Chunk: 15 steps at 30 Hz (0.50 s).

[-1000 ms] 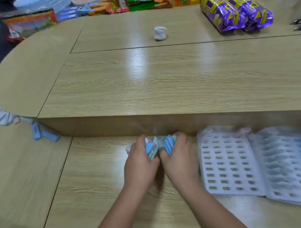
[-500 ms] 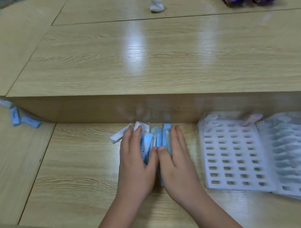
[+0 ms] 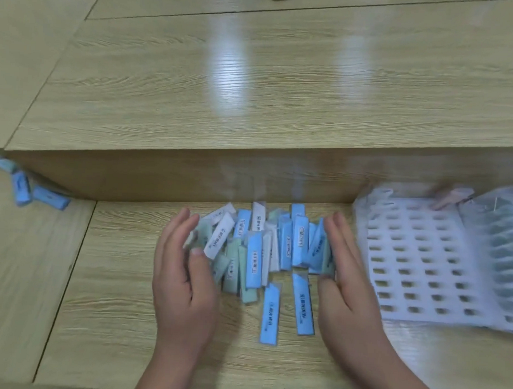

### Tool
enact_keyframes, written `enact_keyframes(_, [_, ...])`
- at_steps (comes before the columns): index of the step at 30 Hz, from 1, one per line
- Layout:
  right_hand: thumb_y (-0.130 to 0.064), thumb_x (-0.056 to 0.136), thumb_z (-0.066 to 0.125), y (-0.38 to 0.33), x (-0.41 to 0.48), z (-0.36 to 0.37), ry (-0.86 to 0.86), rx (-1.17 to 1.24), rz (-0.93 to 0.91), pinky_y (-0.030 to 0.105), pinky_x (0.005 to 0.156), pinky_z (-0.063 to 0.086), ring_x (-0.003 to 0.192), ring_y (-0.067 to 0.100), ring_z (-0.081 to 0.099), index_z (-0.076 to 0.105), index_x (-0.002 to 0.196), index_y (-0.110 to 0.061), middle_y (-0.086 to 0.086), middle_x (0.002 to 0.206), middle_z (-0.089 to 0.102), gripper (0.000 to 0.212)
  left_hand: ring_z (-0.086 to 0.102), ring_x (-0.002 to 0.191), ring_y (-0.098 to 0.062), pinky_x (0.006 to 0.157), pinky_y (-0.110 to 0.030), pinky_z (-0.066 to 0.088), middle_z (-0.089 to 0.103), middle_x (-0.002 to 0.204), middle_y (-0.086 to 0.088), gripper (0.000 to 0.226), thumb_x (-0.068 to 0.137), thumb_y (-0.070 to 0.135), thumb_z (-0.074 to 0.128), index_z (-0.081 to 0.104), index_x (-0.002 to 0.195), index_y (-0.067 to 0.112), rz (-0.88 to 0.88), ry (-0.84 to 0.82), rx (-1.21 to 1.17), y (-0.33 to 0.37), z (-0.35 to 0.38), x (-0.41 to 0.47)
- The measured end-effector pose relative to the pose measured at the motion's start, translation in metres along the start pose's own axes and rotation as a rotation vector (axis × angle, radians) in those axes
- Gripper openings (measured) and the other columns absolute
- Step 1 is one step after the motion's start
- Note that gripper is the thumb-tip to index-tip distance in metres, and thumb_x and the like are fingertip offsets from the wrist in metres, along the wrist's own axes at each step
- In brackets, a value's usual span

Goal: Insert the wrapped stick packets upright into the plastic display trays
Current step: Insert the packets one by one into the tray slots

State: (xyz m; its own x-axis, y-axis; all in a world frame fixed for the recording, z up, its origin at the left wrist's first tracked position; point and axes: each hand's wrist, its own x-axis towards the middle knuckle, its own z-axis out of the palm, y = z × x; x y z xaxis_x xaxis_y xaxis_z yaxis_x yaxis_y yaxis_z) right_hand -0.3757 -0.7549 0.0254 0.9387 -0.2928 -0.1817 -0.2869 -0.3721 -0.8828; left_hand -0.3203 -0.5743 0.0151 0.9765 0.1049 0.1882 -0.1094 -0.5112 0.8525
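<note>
Presently both grips are apart, fingers straight: left grip (image 3: 185,282) and right grip (image 3: 348,285) flank and touch a loose heap of packets (image 3: 265,250) on the tabletop (image 3: 114,305). The tray (image 3: 376,258) lies just beside the right grip.

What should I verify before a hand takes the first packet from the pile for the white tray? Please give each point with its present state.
1. Hands free: ok. The left hand and the right hand are open on either side of the packet pile and hold nothing.
2. Packets gathered: not ok. On the near side, two blue packets lie apart from the pile, and stray packets lie far left.
3. Slots free: ok. The white tray beside the right hand shows empty slots.
4. Packets inserted in that tray: not ok, none seen.
5. Fill of the tray at the right edge: cannot tell, blurred.
</note>
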Motion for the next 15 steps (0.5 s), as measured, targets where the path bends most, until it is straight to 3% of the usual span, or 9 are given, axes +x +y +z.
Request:
enact_keyframes(4, [-0.013, 0.098, 0.038, -0.004, -0.001, -0.005, -0.084, -0.176, -0.012, -0.010, 0.092, 0.008, 0.134, -0.027, -0.009, 0.015, 0.149, -0.047, -0.043, 0.151, -0.011, 0.066, 0.053, 0.117, -0.010, 0.102, -0.042, 0.047, 0.055, 0.120, 0.010, 0.028, 0.097, 0.024, 0.048, 0.062, 0.120, 0.028, -0.122, -0.025, 0.147, -0.016, -0.016, 0.036])
enact_keyframes(7, [-0.017, 0.100, 0.040, -0.006, 0.001, -0.005, -0.074, -0.400, -0.019, -0.011, 0.090, 0.000, 0.129, -0.028, -0.014, 0.013, 0.153, -0.037, -0.032, 0.151, -0.015, 0.063, 0.056, 0.106, -0.015, 0.096, -0.037, 0.047, 0.058, 0.114, 0.005, 0.035, 0.095, 0.030, 0.054, 0.064, 0.127, 0.021, -0.146, -0.191, 0.298, -0.019, -0.015, 0.056])
enact_keyframes(8, [-0.019, 0.100, 0.040, -0.008, 0.003, -0.004, -0.050, -0.469, -0.028, -0.006, 0.097, -0.001, 0.135, -0.021, -0.008, 0.016, 0.154, -0.033, -0.026, 0.156, -0.008, 0.060, 0.054, 0.105, -0.015, 0.094, -0.035, 0.046, 0.058, 0.112, 0.005, 0.037, 0.094, 0.034, 0.056, 0.064, 0.128, 0.022, -0.128, -0.236, 0.331, -0.018, -0.014, 0.059])
enact_keyframes(10, [-0.019, 0.100, 0.044, -0.012, 0.010, -0.001, 0.035, -0.589, -0.090, 0.012, 0.110, 0.011, 0.144, 0.006, 0.016, 0.035, 0.149, -0.023, -0.005, 0.159, 0.020, 0.050, 0.050, 0.110, -0.014, 0.092, -0.033, 0.043, 0.056, 0.113, 0.006, 0.039, 0.091, 0.042, 0.059, 0.063, 0.127, 0.028, -0.090, -0.309, 0.371, -0.014, -0.012, 0.060])
enact_keyframes(12, [-0.025, 0.094, 0.048, -0.020, 0.022, 0.005, 0.069, -0.586, -0.209, 0.025, 0.111, 0.029, 0.130, 0.021, 0.043, 0.056, 0.133, -0.016, 0.001, 0.139, 0.052, 0.041, 0.045, 0.115, -0.015, 0.093, -0.031, 0.038, 0.055, 0.117, 0.006, 0.040, 0.090, 0.044, 0.061, 0.062, 0.128, 0.031, -0.057, -0.352, 0.442, -0.013, -0.010, 0.061])
enact_keyframes(15, [-0.044, 0.089, 0.057, -0.034, 0.039, 0.018, -0.080, -0.667, -0.254, 0.033, 0.100, 0.041, 0.118, 0.019, 0.045, 0.056, 0.131, -0.026, -0.007, 0.126, 0.052, 0.046, 0.046, 0.114, -0.024, 0.091, -0.032, 0.034, 0.059, 0.118, -0.001, 0.036, 0.094, 0.041, 0.056, 0.064, 0.126, 0.028, -0.045, -0.314, 0.536, -0.015, -0.003, 0.066])
